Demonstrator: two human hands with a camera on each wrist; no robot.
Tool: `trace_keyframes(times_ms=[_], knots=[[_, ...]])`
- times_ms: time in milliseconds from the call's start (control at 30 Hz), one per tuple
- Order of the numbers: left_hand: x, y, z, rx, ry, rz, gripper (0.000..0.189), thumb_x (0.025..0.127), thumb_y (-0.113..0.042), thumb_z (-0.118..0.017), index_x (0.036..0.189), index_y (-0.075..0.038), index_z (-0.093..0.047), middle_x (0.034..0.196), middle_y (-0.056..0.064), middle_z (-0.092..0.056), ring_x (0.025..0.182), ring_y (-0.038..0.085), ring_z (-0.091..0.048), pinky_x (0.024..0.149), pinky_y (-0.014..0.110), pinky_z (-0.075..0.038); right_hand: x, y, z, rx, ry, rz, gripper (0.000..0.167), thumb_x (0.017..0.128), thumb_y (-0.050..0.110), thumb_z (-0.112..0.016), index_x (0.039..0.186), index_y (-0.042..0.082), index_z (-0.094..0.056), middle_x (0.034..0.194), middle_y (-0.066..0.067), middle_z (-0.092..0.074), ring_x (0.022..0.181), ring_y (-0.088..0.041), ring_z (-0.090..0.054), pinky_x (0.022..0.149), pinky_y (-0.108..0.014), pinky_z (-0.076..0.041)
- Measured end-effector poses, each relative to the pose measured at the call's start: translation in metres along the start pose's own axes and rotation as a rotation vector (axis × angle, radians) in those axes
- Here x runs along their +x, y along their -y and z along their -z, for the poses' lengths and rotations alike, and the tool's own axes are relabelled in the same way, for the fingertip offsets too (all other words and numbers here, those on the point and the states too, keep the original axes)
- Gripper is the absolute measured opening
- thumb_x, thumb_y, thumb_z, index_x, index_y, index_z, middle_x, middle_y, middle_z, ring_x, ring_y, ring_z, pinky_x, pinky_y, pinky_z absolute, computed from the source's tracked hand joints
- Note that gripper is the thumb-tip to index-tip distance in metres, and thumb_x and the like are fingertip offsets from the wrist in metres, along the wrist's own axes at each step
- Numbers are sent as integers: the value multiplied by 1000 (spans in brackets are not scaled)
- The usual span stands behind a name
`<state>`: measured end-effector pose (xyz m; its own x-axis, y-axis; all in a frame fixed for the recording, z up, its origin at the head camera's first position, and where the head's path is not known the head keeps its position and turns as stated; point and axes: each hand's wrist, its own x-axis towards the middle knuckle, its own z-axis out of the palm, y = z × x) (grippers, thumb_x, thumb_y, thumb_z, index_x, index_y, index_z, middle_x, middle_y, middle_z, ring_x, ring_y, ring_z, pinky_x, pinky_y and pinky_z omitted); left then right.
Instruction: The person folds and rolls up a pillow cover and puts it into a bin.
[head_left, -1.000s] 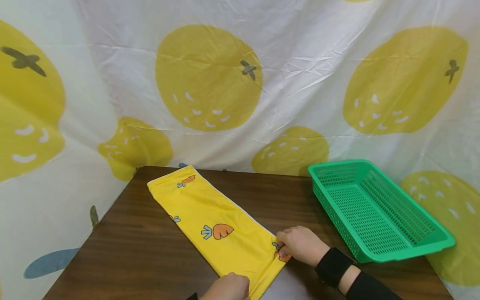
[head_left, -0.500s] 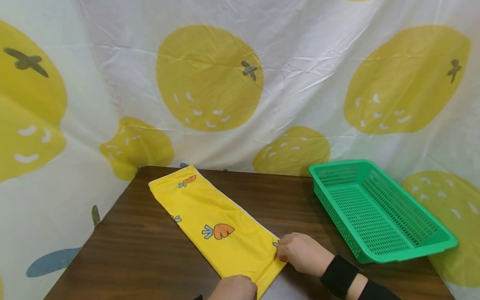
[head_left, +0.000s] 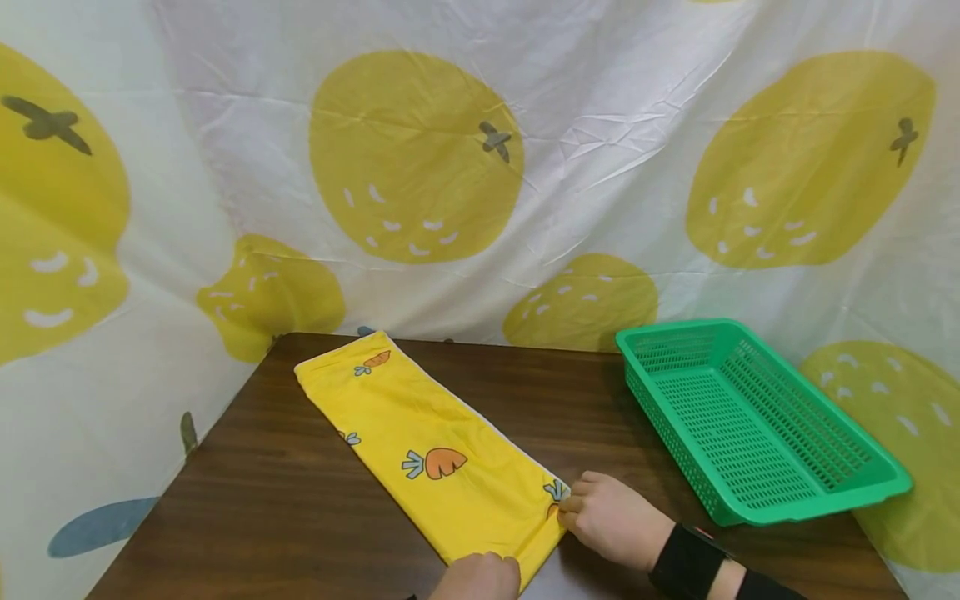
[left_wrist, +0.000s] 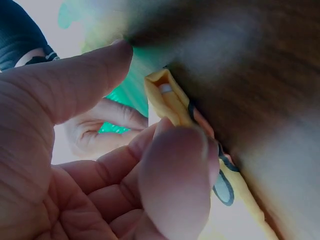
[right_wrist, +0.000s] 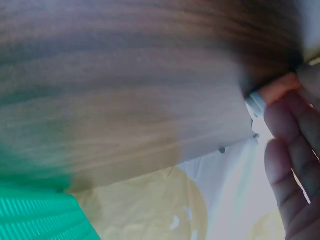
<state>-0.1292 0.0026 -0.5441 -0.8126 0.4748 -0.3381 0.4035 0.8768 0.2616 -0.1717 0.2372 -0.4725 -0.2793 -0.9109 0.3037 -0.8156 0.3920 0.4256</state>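
Observation:
A yellow cloth [head_left: 397, 417] with a carrot print and white edging lies folded into a long strip, slanting across the dark table. At its near right corner, my right hand [head_left: 618, 518] pinches the edge. The right wrist view shows those fingertips [right_wrist: 277, 117] against a bit of orange print. My left hand [head_left: 480, 577] is on the near end of the strip, cut off by the frame's bottom. Seen from the left wrist, its fingers [left_wrist: 172, 180] curl at the folded edge of the cloth [left_wrist: 167, 97], partly covering it.
A green perforated plastic basket [head_left: 750, 433] stands on the right of the brown wooden table [head_left: 300, 517], close beyond my right wrist. Behind the table and along its left side hangs a white curtain [head_left: 585, 183] with yellow fruit prints.
My left hand has shifted right along the near end of the cloth. The right hand has moved slightly right and nearer, uncovering more of the corner print. The far end of the cloth stays put.

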Motion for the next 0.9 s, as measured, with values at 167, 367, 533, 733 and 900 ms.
trace_keyframes(times_ms=[167, 367, 533, 733, 900], knots=[[-17, -16, 19, -17, 37, 73, 23, 95, -30, -74, 81, -14, -66, 70, -1, -59, 62, 14, -58, 62, 35, -53, 2, 0, -1, 13, -48, -41, 21, 82, 20, -89, 75, 22, -69, 69, 14, -68, 65, -7, -52, 65, -23, -35], [-24, -20, 21, -17, 27, 75, 27, 95, -28, -74, 72, -17, -65, 65, -3, -58, 60, 14, -56, 60, 34, -51, 0, -2, -4, 69, -32, -88, 20, 84, 18, -86, 78, 23, -67, 72, 13, -69, 72, -7, -55, 66, -24, -40], [-5, -3, -4, -2, 15, 30, 27, 94, -32, -75, 72, -20, -66, 66, -5, -58, 59, 12, -55, 58, 34, -50, -6, -7, -8, 121, 37, -92, 19, 87, 15, -83, 103, 25, -79, 96, 15, -77, 91, -8, -66, 80, -29, -53], [5, 7, -15, -18, 38, -18, 23, 95, -41, -76, 85, -20, -74, 82, -1, -58, 61, 15, -57, 56, 39, -53, -8, -16, -12, 193, 21, -111, 25, 86, 15, -84, 107, 30, -83, 103, 17, -78, 97, -8, -67, 81, -28, -52], [3, 10, -15, 15, 17, -60, 25, 94, -40, -75, 77, -22, -71, 73, -4, -58, 59, 12, -54, 54, 37, -50, -3, -24, -12, 335, 79, -191, 19, 87, 17, -84, 101, 28, -83, 99, 18, -78, 95, -11, -64, 80, -26, -51]])
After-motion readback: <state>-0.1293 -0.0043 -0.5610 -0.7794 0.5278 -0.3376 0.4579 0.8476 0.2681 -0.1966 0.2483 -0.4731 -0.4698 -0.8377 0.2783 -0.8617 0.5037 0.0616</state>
